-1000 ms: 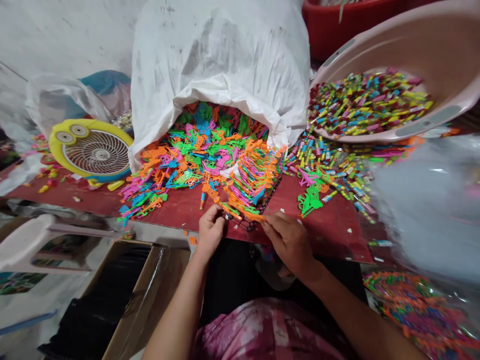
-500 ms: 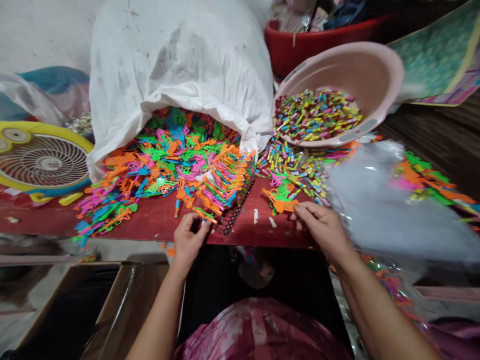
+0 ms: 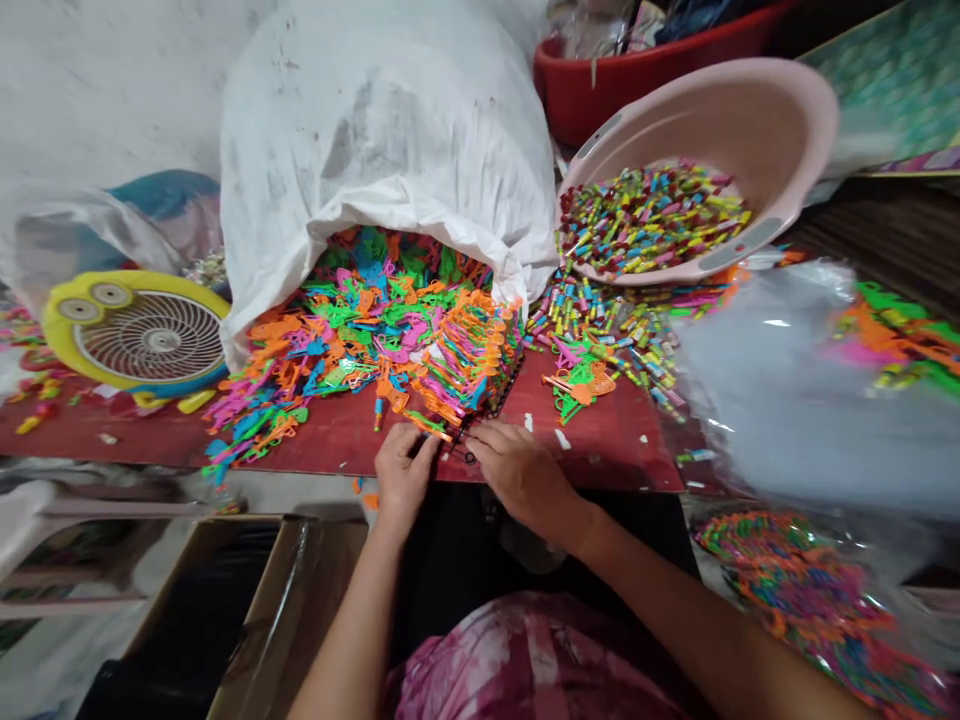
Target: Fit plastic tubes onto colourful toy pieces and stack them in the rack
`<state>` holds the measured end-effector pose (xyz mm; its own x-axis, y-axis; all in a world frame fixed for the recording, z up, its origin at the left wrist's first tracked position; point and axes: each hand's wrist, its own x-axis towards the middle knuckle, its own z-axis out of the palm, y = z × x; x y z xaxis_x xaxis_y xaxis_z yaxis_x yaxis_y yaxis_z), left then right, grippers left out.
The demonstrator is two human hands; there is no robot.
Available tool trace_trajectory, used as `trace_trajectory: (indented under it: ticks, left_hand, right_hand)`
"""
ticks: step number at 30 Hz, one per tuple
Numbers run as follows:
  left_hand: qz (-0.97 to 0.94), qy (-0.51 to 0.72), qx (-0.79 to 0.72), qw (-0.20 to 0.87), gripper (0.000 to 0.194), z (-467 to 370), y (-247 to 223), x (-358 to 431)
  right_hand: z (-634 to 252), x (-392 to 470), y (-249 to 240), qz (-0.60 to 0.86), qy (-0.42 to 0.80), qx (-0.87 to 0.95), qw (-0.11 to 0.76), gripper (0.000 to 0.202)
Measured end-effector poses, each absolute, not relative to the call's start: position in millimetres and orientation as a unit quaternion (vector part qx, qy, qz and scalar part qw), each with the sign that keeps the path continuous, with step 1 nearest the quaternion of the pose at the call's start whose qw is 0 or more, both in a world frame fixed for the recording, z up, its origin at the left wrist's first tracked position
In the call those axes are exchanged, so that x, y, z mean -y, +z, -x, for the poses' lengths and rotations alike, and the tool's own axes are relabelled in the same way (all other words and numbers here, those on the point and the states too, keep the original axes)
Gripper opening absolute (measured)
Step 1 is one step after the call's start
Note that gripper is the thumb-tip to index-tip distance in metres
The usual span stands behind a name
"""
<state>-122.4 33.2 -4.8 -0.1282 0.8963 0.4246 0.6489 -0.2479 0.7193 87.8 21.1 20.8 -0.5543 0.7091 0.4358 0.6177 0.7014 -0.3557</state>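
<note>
My left hand (image 3: 405,468) is at the table's front edge, thumb and fingers pinched on a small orange-and-green plastic piece (image 3: 429,424). Close beside it, my right hand (image 3: 529,480) is closed, its fingertips over a black strip with rings (image 3: 469,457); anything inside them is hidden. Behind both hands stands a tight row of flat, colourful plastic pieces (image 3: 472,355) along the strip. To the right lies a small pile of orange, green and pink pieces (image 3: 581,385). A heap of similar pieces (image 3: 352,320) spills from a white sack (image 3: 390,120).
A tilted pink basin (image 3: 795,130) at the right spills small striped tubes (image 3: 645,225) onto the red table (image 3: 600,450). Clear plastic bags (image 3: 795,420) cover the right side. A yellow fan (image 3: 161,335) stands left; an open cardboard box (image 3: 247,620) is below.
My right hand has moved left from the small pile to the black strip beside my left hand. My left hand keeps its pinch. The whole view has shifted a little.
</note>
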Motion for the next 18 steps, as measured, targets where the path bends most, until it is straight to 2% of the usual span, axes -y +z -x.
trace_trajectory:
  ticks: [11, 18]
  left_hand:
    - [-0.571, 0.553, -0.601, 0.085, 0.014, 109.2, -17.1, -26.9]
    - [-0.574, 0.506, -0.629, 0.138, 0.015, 114.3, -4.9, -34.9]
  right_hand:
    - [-79.9, -28.0, 13.6, 0.391, 0.099, 0.882, 0.243, 0.030]
    - [-75.1, -35.1, 20.8, 0.396, 0.093, 0.884, 0.230, 0.021]
